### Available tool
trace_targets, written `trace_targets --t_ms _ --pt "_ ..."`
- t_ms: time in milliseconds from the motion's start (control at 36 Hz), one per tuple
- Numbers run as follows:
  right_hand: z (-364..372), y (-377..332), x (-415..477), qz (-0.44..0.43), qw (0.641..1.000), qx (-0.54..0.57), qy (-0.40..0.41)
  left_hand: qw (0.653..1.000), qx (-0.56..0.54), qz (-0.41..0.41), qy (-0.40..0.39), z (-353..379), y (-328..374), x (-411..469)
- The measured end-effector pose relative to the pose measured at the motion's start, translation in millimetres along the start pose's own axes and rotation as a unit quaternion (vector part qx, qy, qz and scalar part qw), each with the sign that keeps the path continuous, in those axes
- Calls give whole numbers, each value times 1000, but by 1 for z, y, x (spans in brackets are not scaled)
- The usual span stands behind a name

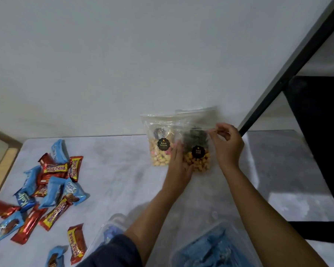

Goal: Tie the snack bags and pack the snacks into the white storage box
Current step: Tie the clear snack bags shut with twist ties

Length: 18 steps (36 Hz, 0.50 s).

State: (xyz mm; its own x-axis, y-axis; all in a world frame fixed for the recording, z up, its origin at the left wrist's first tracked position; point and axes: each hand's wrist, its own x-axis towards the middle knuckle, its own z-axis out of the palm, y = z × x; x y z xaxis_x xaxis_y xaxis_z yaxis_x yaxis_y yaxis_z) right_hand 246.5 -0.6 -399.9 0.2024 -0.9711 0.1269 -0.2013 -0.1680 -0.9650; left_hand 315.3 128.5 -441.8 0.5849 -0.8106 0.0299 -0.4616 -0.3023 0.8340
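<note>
Two clear snack bags are standing: left hand [178, 164] is gripping the Pong Pong bag [197, 151], right hand [227, 145] pinching its top; the Biskuit Gemrose bag [159, 143] is standing untouched beside it.

plain white wall [123, 54]; grey table [114, 170]; black frame [289, 74]

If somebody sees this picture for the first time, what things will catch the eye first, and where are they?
First, the two hands in the middle: the left hand steadies a clear bag of orange snacks while the right hand pinches its top edge. Beside it, to the left, stands a second clear bag of pale biscuits. On the left of the table lies a bright pile of red and blue wrapped bars.
</note>
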Motion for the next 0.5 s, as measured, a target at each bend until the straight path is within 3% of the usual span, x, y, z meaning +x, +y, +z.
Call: trace_targets --t_ms 306,500 --pt "-6 0 -6 8 998 -51 -18 999 -5 -32 -26 -5 14 5" --pt "-18 -20 -16 18 966 -217 -135 996 27 -38 -82 -42 36 10"
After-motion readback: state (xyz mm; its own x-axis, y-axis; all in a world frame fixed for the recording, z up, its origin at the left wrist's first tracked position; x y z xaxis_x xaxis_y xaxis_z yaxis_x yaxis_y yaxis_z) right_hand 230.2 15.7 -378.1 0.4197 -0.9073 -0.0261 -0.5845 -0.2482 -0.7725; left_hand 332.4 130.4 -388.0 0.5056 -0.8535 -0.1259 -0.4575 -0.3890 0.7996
